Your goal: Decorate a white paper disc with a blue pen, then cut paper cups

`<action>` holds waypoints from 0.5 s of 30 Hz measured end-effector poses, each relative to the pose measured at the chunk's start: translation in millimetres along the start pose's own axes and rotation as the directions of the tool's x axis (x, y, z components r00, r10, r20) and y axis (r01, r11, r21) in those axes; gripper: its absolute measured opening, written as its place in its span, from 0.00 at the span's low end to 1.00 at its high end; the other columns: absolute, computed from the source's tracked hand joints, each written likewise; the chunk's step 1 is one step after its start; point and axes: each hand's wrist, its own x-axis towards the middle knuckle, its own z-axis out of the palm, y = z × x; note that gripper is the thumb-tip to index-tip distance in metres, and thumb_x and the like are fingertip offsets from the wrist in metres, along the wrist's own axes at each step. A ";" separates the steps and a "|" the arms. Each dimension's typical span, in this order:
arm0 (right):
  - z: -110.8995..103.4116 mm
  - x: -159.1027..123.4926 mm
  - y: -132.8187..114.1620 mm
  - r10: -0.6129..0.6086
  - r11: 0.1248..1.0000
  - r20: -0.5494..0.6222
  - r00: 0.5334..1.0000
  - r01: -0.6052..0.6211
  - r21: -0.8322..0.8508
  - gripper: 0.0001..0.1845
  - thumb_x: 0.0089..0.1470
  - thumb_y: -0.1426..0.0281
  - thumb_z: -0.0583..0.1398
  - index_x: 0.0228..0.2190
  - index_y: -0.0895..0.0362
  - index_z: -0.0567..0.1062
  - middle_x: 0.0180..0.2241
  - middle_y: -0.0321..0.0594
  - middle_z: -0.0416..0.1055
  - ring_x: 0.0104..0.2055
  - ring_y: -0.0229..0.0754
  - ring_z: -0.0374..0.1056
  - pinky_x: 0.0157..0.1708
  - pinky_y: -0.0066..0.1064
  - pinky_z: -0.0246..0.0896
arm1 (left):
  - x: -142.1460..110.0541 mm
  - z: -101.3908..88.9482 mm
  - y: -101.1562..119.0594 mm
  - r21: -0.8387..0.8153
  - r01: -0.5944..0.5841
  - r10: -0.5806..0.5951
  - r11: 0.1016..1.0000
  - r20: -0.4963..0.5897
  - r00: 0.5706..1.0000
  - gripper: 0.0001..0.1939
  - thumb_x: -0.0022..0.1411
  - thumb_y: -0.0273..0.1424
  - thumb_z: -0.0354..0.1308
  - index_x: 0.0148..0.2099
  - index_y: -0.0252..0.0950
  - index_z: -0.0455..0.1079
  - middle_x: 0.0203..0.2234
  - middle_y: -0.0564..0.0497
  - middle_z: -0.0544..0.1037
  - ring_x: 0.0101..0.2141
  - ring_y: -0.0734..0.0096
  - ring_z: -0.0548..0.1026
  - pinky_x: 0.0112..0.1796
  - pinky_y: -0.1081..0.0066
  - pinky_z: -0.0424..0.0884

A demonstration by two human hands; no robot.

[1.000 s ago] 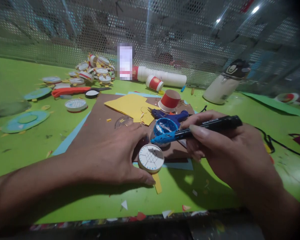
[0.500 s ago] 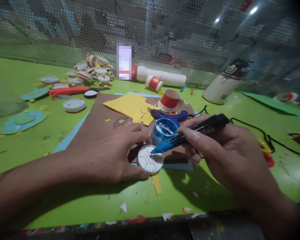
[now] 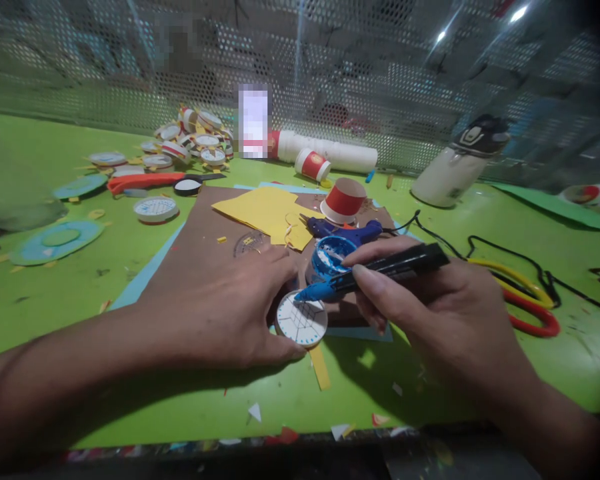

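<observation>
Left fingers (image 3: 286,347) gripped the white disc (image 3: 303,328), apparently steadying it. Right fingers (image 3: 375,285) pinched the blue-tipped marker (image 3: 400,265), probably for control.

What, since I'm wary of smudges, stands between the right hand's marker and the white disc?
Nothing visible. The marker in the right hand has its tip over the white disc. The blue paint pot stands beyond, clear of the tip, and the left hand holds the disc's left side.

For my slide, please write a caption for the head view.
Blue-tipped marker in the right hand meets a patterned white disc, steadied by the left hand.
</observation>
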 end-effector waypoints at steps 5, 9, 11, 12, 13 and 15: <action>2.0 -0.5 2.5 -0.002 1.000 0.030 1.000 0.002 0.003 0.01 0.52 0.75 0.63 0.30 0.59 0.76 0.15 0.26 0.67 0.17 0.28 0.66 0.22 0.15 0.70 | -2.0 10.7 -6.7 0.021 -0.053 0.055 0.998 -0.091 0.994 0.10 0.53 0.36 0.61 0.37 0.42 0.66 0.33 0.55 0.72 0.32 0.66 0.70 0.34 0.67 0.65; 2.2 -3.1 3.8 -0.032 0.999 0.023 0.999 0.033 -0.021 0.02 0.52 0.75 0.64 0.31 0.59 0.76 0.16 0.26 0.67 0.18 0.28 0.66 0.22 0.16 0.70 | -2.2 12.3 -7.8 0.018 -0.014 0.015 1.000 -0.087 0.996 0.12 0.50 0.35 0.63 0.37 0.43 0.66 0.33 0.55 0.72 0.34 0.65 0.70 0.36 0.67 0.65; 1.9 -4.3 4.0 -0.041 0.998 0.019 0.999 0.042 -0.044 0.02 0.52 0.75 0.64 0.32 0.58 0.76 0.16 0.26 0.68 0.18 0.29 0.66 0.22 0.16 0.70 | -1.5 9.3 -5.3 -0.001 0.034 -0.034 0.999 -0.029 0.999 0.12 0.49 0.35 0.63 0.37 0.42 0.66 0.34 0.54 0.72 0.36 0.63 0.71 0.36 0.66 0.66; 1.7 -4.7 4.1 -0.043 0.998 0.023 0.999 0.044 -0.052 0.02 0.53 0.75 0.64 0.32 0.58 0.76 0.17 0.26 0.68 0.18 0.29 0.66 0.22 0.17 0.70 | -1.0 7.6 -3.8 -0.011 0.045 -0.045 0.999 -0.015 0.999 0.13 0.49 0.35 0.63 0.38 0.42 0.67 0.36 0.53 0.73 0.37 0.62 0.71 0.36 0.66 0.66; 1.7 -4.9 4.1 -0.045 0.997 0.027 0.999 0.046 -0.057 0.02 0.53 0.74 0.64 0.32 0.58 0.76 0.17 0.27 0.68 0.18 0.29 0.66 0.22 0.17 0.69 | -0.6 6.1 -2.4 -0.018 0.047 -0.047 0.999 -0.004 0.999 0.13 0.50 0.35 0.63 0.39 0.41 0.67 0.36 0.52 0.73 0.38 0.61 0.71 0.36 0.66 0.66; 1.8 -5.2 4.5 -0.049 0.997 0.036 0.998 0.051 -0.058 0.02 0.53 0.74 0.64 0.32 0.58 0.76 0.17 0.27 0.68 0.18 0.30 0.66 0.21 0.19 0.69 | 0.1 3.7 -0.1 -0.022 0.031 -0.032 0.999 -0.010 0.999 0.13 0.50 0.34 0.62 0.39 0.42 0.68 0.37 0.52 0.74 0.39 0.60 0.71 0.37 0.66 0.67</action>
